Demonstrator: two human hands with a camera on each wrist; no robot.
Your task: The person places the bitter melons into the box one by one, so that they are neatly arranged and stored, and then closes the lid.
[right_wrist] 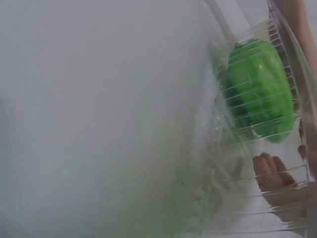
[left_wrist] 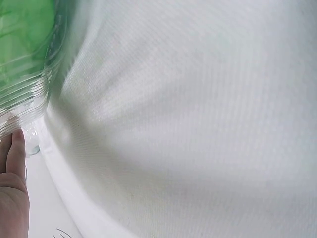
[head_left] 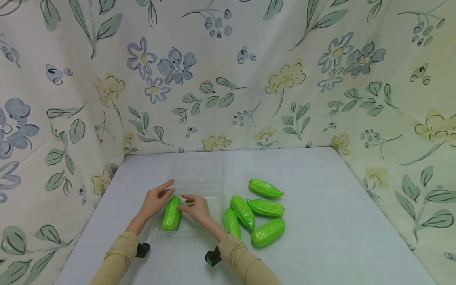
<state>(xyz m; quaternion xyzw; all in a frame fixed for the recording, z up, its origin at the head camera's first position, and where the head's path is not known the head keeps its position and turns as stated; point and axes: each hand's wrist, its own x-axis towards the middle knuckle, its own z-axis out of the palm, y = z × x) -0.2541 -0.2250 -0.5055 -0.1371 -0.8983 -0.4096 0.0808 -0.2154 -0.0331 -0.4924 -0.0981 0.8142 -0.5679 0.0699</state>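
Note:
A glossy, bumpy green bitter melon (head_left: 172, 213) lies lengthwise at the left side of a clear plastic clamshell box (head_left: 213, 211), whose lid lies folded back behind it. My left hand (head_left: 155, 202) is at the box's left wall beside that bitter melon, fingers extended forward. From the other side my right hand (head_left: 196, 208) reaches over the box, its thumb tip close to the bitter melon; contact cannot be told. In the right wrist view the bitter melon (right_wrist: 261, 89) and the right fingers (right_wrist: 270, 168) show through the ribbed plastic, apart from each other.
Several more bitter melons (head_left: 267, 232) lie in a loose group on the white table (head_left: 327, 213), just right of the box. One of them (head_left: 232, 223) is close against its right side. A flower-printed cloth (head_left: 221, 118) hangs behind the table and along both sides.

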